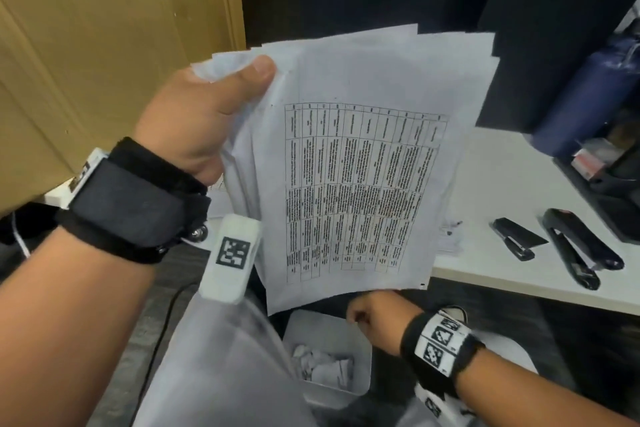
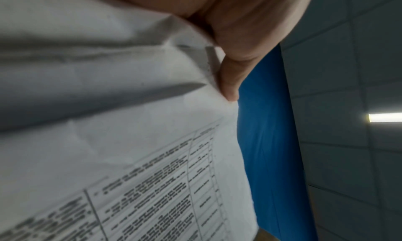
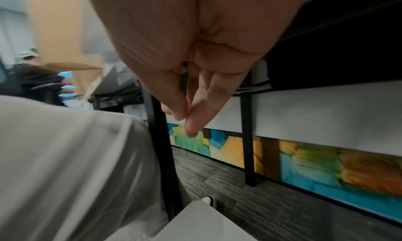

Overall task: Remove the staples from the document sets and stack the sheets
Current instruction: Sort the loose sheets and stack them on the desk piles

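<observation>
A person's left hand (image 1: 197, 121) pinches a fanned sheaf of printed sheets (image 1: 363, 166) by one corner, held up over the white tabletop (image 1: 502, 184). The right hand (image 1: 372, 317), fingers (image 3: 193, 117) pressed together, hangs above a wastebasket (image 1: 362, 385) of crumpled paper.

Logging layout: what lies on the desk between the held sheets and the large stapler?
In the head view, a small black stapler lies between the sheets and the large stapler, on the desk.
</observation>
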The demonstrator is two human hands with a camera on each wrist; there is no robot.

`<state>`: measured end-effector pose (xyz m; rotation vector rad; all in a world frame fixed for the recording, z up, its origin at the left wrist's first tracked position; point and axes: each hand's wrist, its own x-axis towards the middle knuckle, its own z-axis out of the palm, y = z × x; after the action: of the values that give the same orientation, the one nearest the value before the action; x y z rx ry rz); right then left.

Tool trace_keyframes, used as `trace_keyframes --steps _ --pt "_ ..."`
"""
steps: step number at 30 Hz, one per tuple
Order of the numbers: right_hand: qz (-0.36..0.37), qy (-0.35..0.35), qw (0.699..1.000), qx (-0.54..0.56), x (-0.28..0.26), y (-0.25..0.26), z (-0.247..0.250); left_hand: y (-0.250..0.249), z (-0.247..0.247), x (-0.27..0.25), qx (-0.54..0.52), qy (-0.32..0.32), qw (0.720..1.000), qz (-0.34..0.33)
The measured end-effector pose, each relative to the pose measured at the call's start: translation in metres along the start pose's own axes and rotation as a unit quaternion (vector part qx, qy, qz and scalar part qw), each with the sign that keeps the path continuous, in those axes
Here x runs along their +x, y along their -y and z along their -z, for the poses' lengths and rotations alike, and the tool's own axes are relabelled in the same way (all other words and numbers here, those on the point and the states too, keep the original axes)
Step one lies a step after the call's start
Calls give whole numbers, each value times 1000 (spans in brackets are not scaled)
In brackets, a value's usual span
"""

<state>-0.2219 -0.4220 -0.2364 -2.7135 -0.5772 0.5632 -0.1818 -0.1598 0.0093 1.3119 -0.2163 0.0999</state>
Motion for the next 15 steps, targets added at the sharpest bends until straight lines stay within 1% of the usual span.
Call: trace_keyframes --steps 2,5,6,8,10,11,12,13,14,15 --pt "-26 -6 1000 14 8 1 -1 1 0 0 0 5 1000 -6" --pt "-29 40 999 -2 0 4 5 1 3 1 0 14 1000 -19" --pt "-26 58 998 -3 -9 4 10 0 5 2 0 16 1000 -25" --pt "-25 74 997 -18 -33 -3 28 -3 13 5 -4 13 999 -32" --pt "-41 82 995 -36 -65 -15 58 -8 22 8 -1 22 999 -33" --pt "-51 79 995 -26 -82 -21 77 -10 26 10 1 26 999 -36" --pt "-57 63 996 2 -99 -22 98 -13 29 12 1 28 999 -39" --pt "-59 21 997 48 -115 -24 117 -15 31 14 -2 31 999 -41" --pt "-55 -51 992 106 -130 -23 134 -18 30 15 -4 35 999 -41" --pt "-41 -150 975 158 -141 -21 152 -22 27 16 -3 35 999 -41"
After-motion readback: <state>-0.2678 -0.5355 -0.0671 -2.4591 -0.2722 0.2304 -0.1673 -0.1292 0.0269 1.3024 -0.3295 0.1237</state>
